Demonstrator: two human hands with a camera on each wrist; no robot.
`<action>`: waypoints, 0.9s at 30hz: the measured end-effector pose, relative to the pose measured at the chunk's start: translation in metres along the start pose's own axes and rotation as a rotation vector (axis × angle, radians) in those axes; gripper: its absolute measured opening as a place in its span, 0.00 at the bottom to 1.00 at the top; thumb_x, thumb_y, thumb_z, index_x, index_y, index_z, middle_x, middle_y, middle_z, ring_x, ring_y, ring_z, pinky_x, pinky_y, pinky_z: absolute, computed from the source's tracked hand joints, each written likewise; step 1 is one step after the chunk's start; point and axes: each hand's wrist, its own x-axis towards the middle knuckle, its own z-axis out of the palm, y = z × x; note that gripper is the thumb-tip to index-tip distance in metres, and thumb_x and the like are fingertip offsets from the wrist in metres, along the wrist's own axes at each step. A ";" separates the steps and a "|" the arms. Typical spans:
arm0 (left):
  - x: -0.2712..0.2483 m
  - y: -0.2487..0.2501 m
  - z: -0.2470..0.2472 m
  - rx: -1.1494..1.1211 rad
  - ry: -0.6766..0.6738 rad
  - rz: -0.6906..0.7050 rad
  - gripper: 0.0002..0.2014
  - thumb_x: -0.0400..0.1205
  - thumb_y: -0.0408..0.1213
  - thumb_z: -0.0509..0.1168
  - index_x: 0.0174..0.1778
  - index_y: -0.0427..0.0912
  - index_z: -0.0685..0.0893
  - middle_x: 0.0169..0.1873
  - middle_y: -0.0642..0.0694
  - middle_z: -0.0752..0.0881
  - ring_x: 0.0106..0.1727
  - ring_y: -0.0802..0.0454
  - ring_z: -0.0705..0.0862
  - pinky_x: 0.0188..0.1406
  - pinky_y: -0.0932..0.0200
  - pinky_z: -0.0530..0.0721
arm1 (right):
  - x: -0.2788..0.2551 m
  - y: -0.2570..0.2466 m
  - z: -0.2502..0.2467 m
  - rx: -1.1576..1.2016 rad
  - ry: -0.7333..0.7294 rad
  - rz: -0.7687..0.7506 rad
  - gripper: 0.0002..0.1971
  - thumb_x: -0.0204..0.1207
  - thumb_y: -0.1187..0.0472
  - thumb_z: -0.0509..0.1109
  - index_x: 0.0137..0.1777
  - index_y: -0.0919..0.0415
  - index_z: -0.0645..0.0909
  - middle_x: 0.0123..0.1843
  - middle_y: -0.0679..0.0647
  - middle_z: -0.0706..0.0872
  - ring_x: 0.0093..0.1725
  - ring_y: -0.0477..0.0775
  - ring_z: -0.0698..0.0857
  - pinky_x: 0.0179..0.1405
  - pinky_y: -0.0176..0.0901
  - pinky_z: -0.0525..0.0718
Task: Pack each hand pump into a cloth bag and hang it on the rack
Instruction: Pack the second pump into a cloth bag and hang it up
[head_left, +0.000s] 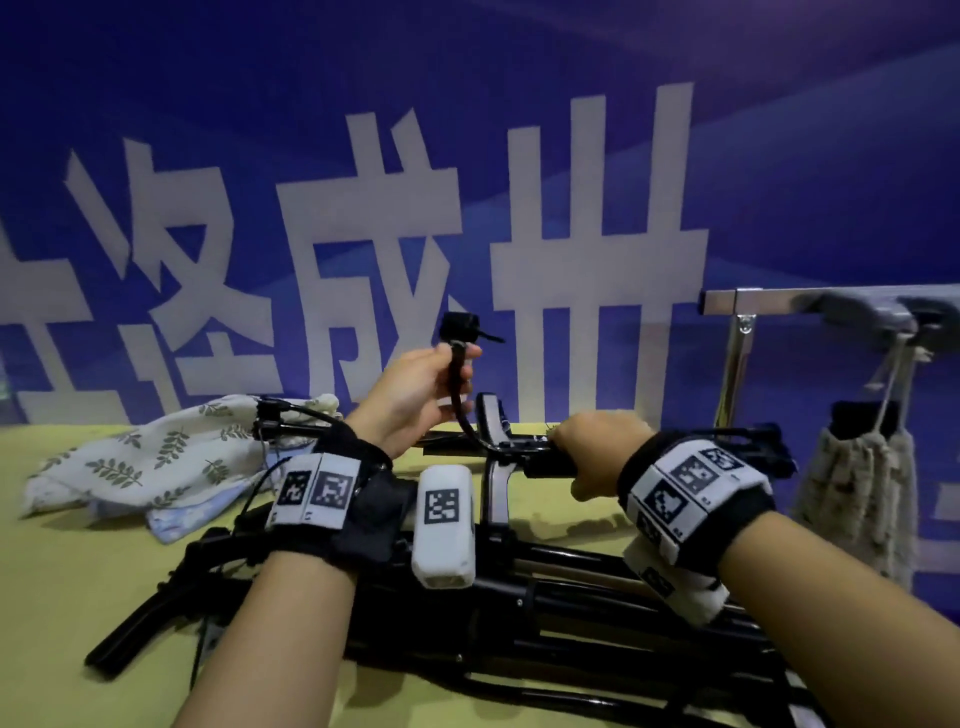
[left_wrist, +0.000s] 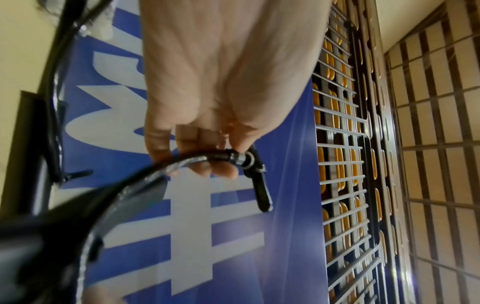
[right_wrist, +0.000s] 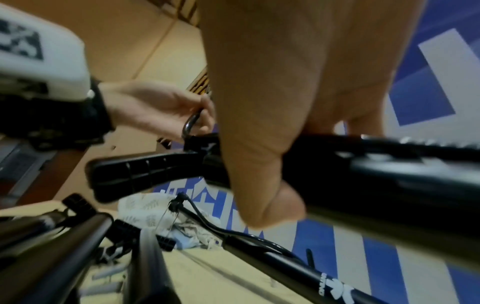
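Backdrop: a blue banner (head_left: 779, 182) with large white characters stands behind a yellow-green table (head_left: 62, 571).
Held pump: a black hand pump (head_left: 540, 447) is lifted above the table, lying roughly level across the middle of the head view.
Right hand: the right hand (head_left: 597, 441) is wrapped around the pump's barrel, thumb curled under it in the right wrist view.
Left hand: the left hand (head_left: 415, 395) pinches the pump's black hose (head_left: 460, 384) just below its nozzle head (head_left: 460, 327), fingertips (left_wrist: 218, 168) pressed against the hose.
Other pumps: several more black pumps (head_left: 467, 623) lie piled on the table under the forearms.
Cloth bags: leaf-printed cloth bags (head_left: 156, 457) lie crumpled at the far left, touching one pump.
Rack: a metal rack (head_left: 737, 353) stands at the right; a fuzzy bag (head_left: 857, 493), blurred, probably hangs from its hook by a cord.
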 end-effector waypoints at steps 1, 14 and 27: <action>-0.001 0.003 0.007 0.062 -0.012 -0.002 0.17 0.89 0.37 0.47 0.50 0.40 0.81 0.33 0.49 0.75 0.34 0.54 0.74 0.39 0.58 0.75 | -0.002 0.000 0.001 -0.038 0.047 -0.009 0.17 0.75 0.61 0.69 0.64 0.57 0.76 0.57 0.54 0.82 0.54 0.56 0.83 0.45 0.44 0.79; -0.014 0.029 0.055 0.677 0.080 0.124 0.16 0.86 0.43 0.57 0.50 0.38 0.88 0.34 0.53 0.82 0.30 0.61 0.74 0.22 0.75 0.70 | -0.038 0.016 -0.001 -0.442 0.870 -0.233 0.06 0.61 0.62 0.75 0.38 0.60 0.87 0.57 0.61 0.79 0.54 0.61 0.75 0.57 0.62 0.82; -0.026 0.029 0.066 0.745 0.032 -0.030 0.13 0.84 0.30 0.58 0.55 0.25 0.83 0.56 0.31 0.86 0.28 0.55 0.76 0.27 0.71 0.78 | -0.055 -0.001 -0.003 -0.099 0.552 -0.174 0.19 0.55 0.68 0.82 0.48 0.66 0.85 0.67 0.68 0.79 0.29 0.60 0.84 0.29 0.49 0.85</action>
